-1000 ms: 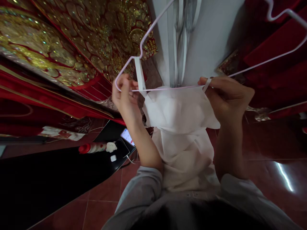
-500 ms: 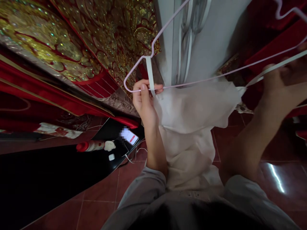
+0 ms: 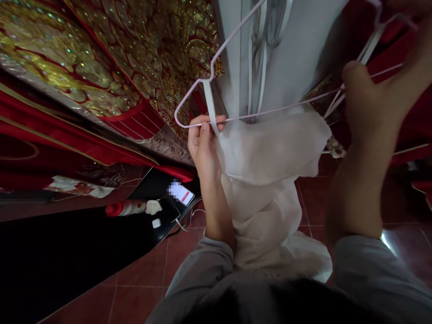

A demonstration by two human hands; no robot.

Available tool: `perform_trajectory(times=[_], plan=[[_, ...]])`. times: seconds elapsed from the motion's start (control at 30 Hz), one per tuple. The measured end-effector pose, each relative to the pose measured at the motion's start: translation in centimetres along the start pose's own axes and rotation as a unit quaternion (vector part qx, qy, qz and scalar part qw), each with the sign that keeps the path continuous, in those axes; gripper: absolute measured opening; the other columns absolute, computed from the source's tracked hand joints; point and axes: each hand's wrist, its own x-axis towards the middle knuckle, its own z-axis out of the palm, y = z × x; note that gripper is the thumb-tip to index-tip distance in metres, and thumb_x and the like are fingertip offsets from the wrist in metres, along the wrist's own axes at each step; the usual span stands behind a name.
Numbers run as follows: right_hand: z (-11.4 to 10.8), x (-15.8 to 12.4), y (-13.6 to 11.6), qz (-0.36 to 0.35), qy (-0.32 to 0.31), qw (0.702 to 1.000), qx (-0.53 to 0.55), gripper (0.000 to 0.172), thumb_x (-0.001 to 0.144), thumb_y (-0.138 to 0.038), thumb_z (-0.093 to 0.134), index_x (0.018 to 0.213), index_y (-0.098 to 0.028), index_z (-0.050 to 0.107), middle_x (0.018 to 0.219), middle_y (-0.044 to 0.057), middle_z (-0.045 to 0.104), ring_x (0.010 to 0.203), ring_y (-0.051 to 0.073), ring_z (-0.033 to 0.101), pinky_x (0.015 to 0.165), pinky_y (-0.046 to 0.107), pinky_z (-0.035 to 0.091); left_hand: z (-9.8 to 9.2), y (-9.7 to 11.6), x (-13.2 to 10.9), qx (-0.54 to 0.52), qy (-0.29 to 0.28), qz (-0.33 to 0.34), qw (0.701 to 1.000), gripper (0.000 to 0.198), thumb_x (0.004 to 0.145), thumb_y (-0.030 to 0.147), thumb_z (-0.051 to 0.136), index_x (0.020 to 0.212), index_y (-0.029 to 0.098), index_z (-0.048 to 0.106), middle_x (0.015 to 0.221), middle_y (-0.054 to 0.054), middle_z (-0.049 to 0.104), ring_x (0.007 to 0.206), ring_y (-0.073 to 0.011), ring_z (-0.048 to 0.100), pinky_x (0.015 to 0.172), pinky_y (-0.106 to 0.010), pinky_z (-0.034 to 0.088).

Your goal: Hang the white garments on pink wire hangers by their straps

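Observation:
A thin pale pink clothes hanger (image 3: 270,115) spans the space before me, its lower bar sloping up to the right. My left hand (image 3: 205,139) pinches that bar near the left corner, where a white strap (image 3: 210,103) loops over the hanger's notch. From the hanger hangs a sheer off-white garment (image 3: 273,148), its folds falling toward my lap. A second strap (image 3: 371,45) runs up to the right notch. My right hand (image 3: 378,94) is beside that strap and the hanger's right end, thumb raised; motion blur and the frame edge obscure its fingers.
Gold-sequined red garments (image 3: 118,58) hang close on the left. A black table (image 3: 67,256) bears a lit phone (image 3: 182,195), a red-capped bottle (image 3: 126,208) and a small white case (image 3: 156,223). Behind the hanger is a pale grey panel (image 3: 303,54). Red floor tiles (image 3: 138,297) lie below.
My right hand has moved up and toward the hanger's right end. The right strap, earlier stretched out to the right by that hand, now runs up to the right notch. My left hand keeps its hold.

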Motion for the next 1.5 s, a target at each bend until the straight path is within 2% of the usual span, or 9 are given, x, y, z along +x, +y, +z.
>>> perform_trajectory(times=[0.07, 0.17, 0.27, 0.4, 0.53, 0.77, 0.97, 1.3, 1.5], plan=[[1.7, -1.8, -1.3, -0.094, 0.053, 0.994, -0.032, 0.047, 0.085, -0.022, 0.068, 0.132, -0.022, 0.070, 0.128, 0.010, 0.067, 0.127, 0.032, 0.058, 0.118, 0.046, 0.042, 0.0, -0.2, -0.2, 0.012, -0.004, -0.014, 1.000, 0.019, 0.107, 0.038, 0.059, 0.100, 0.022, 0.064, 0.105, -0.007, 0.076, 0.091, -0.0187, 0.073, 0.091, -0.032, 0.058], [4.3, -4.8, -3.1, -0.060, -0.085, 0.995, 0.003, 0.038, 0.090, -0.026, 0.066, 0.128, -0.030, 0.069, 0.117, 0.007, 0.072, 0.113, 0.027, 0.066, 0.115, 0.053, 0.044, -0.7, -1.3, -0.1, 0.014, 0.044, 0.008, 0.999, 0.021, 0.105, 0.040, 0.058, 0.113, 0.022, 0.065, 0.120, -0.009, 0.074, 0.105, -0.0211, 0.073, 0.099, -0.034, 0.057], [5.8, -6.6, -4.1, 0.026, -0.182, 0.983, -0.001, 0.031, 0.087, -0.029, 0.070, 0.118, -0.036, 0.069, 0.106, 0.003, 0.072, 0.106, 0.028, 0.066, 0.121, 0.061, 0.037, -3.0, -3.6, 0.6, 0.020, 0.203, 0.044, 0.978, 0.027, 0.103, 0.034, 0.051, 0.126, 0.024, 0.060, 0.131, -0.010, 0.068, 0.115, -0.0196, 0.070, 0.099, -0.030, 0.056], [5.7, -6.9, -4.7, 0.049, -0.147, 0.988, -0.025, 0.020, 0.091, -0.038, 0.065, 0.111, -0.038, 0.067, 0.103, 0.003, 0.072, 0.107, 0.028, 0.065, 0.123, 0.062, 0.035, -7.4, -7.2, 1.6, 0.086, 0.344, -0.036, 0.934, 0.032, 0.098, 0.028, 0.049, 0.130, 0.026, 0.055, 0.129, -0.009, 0.063, 0.105, -0.0153, 0.068, 0.081, -0.023, 0.053], [5.2, -7.0, -5.2, 0.048, -0.144, 0.988, -0.023, 0.020, 0.092, -0.039, 0.063, 0.112, -0.038, 0.067, 0.104, 0.003, 0.073, 0.106, 0.028, 0.065, 0.125, 0.062, 0.033, -9.8, -9.2, 2.0, 0.115, 0.297, -0.095, 0.943, 0.017, 0.091, 0.029, 0.066, 0.103, 0.018, 0.065, 0.101, -0.007, 0.067, 0.081, -0.0144, 0.063, 0.069, -0.024, 0.048], [5.3, -7.4, -5.5, 0.049, -0.132, 0.990, -0.003, 0.021, 0.091, -0.034, 0.065, 0.112, -0.036, 0.068, 0.103, 0.003, 0.073, 0.106, 0.028, 0.065, 0.128, 0.063, 0.028, -8.7, -9.4, 1.8, 0.135, 0.186, -0.108, 0.967, 0.004, 0.090, 0.019, 0.070, 0.087, 0.016, 0.073, 0.086, -0.003, 0.069, 0.079, -0.0144, 0.064, 0.078, -0.024, 0.051], [5.2, -7.4, -5.5, 0.031, -0.134, 0.990, -0.019, 0.023, 0.091, -0.035, 0.065, 0.114, -0.037, 0.066, 0.102, 0.003, 0.073, 0.105, 0.028, 0.066, 0.125, 0.064, 0.032, -8.3, -8.5, 1.6, 0.133, 0.153, -0.098, 0.974, 0.025, 0.102, 0.030, 0.061, 0.089, 0.015, 0.077, 0.085, -0.005, 0.070, 0.078, -0.0150, 0.064, 0.077, -0.026, 0.051], [5.5, -7.6, -5.4, 0.032, -0.124, 0.992, -0.017, 0.022, 0.091, -0.036, 0.064, 0.113, -0.034, 0.067, 0.103, 0.003, 0.074, 0.105, 0.028, 0.067, 0.123, 0.063, 0.037, -8.2, -7.5, 1.5, 0.138, 0.106, -0.136, 0.975, 0.059, 0.098, 0.070, 0.061, 0.088, 0.014, 0.079, 0.076, -0.008, 0.068, 0.072, -0.0205, 0.064, 0.067, -0.030, 0.050], [5.3, -7.6, -5.7, 0.027, -0.124, 0.992, -0.012, 0.023, 0.091, -0.036, 0.065, 0.114, -0.036, 0.067, 0.101, 0.003, 0.073, 0.104, 0.028, 0.067, 0.125, 0.065, 0.033, -6.7, -3.6, 1.3, 0.079, -0.005, -0.091, 0.993, 0.068, 0.097, 0.081, 0.051, 0.104, 0.021, 0.081, 0.100, -0.011, 0.076, 0.091, -0.0240, 0.069, 0.080, -0.035, 0.054]])
